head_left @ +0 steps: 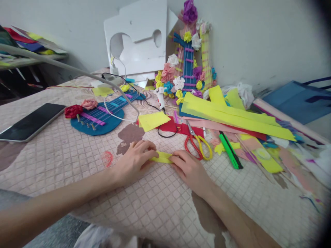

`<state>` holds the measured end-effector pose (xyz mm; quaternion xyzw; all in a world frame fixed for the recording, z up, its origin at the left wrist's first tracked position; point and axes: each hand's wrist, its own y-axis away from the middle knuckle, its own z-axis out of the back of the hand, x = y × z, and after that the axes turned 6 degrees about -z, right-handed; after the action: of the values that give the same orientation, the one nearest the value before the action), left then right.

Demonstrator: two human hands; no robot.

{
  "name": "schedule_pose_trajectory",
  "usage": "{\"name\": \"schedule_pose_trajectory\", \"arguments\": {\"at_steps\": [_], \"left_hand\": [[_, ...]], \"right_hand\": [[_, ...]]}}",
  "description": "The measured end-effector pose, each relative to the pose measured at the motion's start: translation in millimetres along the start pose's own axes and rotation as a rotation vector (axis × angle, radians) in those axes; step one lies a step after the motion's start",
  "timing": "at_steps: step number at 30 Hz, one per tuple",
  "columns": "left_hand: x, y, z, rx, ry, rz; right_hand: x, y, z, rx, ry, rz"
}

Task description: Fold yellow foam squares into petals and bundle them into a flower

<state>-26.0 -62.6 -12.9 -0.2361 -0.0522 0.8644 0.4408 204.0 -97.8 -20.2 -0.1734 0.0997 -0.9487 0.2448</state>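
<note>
A short folded strip of yellow crepe paper stretches between my two hands, low over the quilted tablecloth. My left hand is closed on its left end, and my right hand pinches the right end. Just beyond the strip lie folded yellow paper sheets and red paper. Scissors with red and yellow handles rest close to my right hand. To the left is a blue guitar-shaped craft with strings, a red paper flower and a pink one.
A phone lies at the left. A white glue gun stands at the back, its cable trailing forward. Long yellow paper strips, a green box cutter and scraps cover the right side. Flowered crafts lean on the wall.
</note>
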Motion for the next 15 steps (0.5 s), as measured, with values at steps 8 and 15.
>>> {"name": "schedule_pose_trajectory", "arguments": {"at_steps": [8, 15], "left_hand": [[-1.4, -6.8, 0.0, 0.069, -0.086, -0.071], [0.2, -6.6, -1.0, 0.042, -0.056, -0.054]], "right_hand": [[-1.8, 1.9, -0.5, -0.003, -0.037, -0.008], [-1.0, 1.2, -2.0, -0.011, -0.041, -0.01]]}}
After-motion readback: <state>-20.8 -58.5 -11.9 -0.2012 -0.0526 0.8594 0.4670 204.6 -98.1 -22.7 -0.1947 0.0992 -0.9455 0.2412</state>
